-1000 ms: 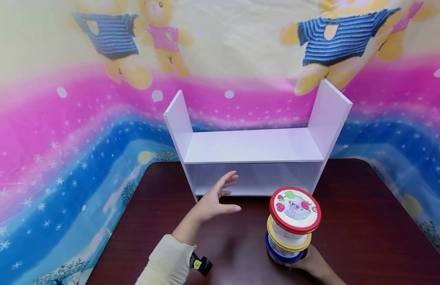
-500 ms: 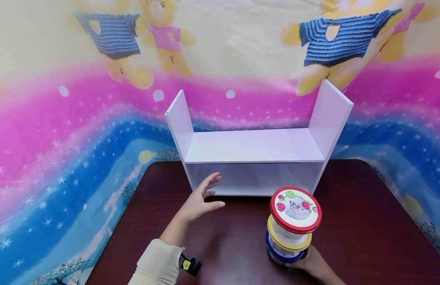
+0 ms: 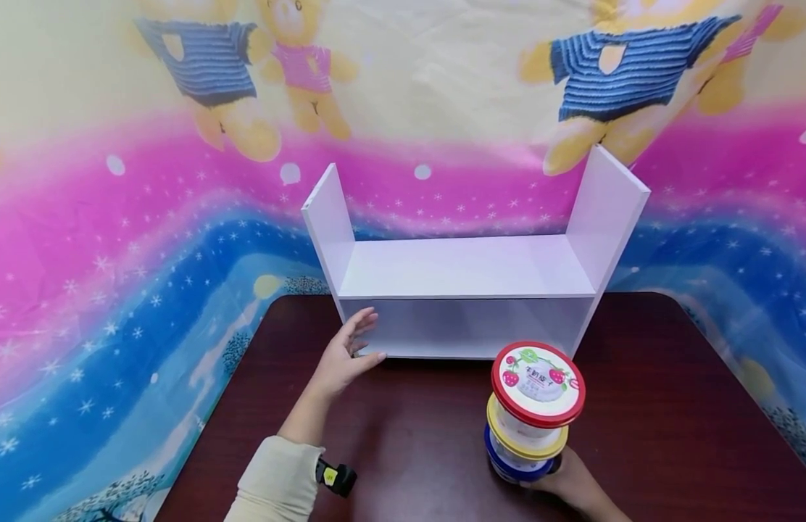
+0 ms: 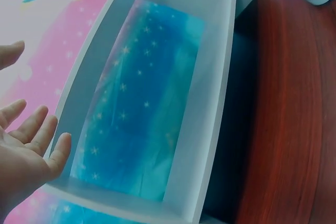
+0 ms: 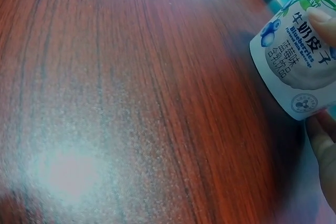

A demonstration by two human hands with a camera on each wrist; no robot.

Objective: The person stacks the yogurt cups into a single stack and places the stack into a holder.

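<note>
Three round tubs are stacked in the head view: a red-lidded tub (image 3: 538, 384) with strawberries printed on its lid on top, a yellow-lidded tub (image 3: 528, 441) in the middle and a blue-lidded tub (image 3: 507, 467) at the bottom. My right hand (image 3: 575, 482) grips the bottom tub from the right. The right wrist view shows the thumb on the wall of that blueberry-printed tub (image 5: 286, 59) and fingers near its base. Over the table's left part, my left hand (image 3: 341, 362) holds nothing, its fingers spread and relaxed, in front of the white shelf's (image 3: 468, 268) left side.
The shelf stands at the back of the dark red wooden table (image 3: 429, 428), with tall side panels and an upper and a lower board. A patterned cloth (image 3: 442, 87) with printed bears hangs behind it. A black wrist strap (image 3: 336, 477) is on the left wrist.
My left hand has moved left, away from the tubs and towards the shelf's left side. The right hand and the stack have stayed almost in place.
</note>
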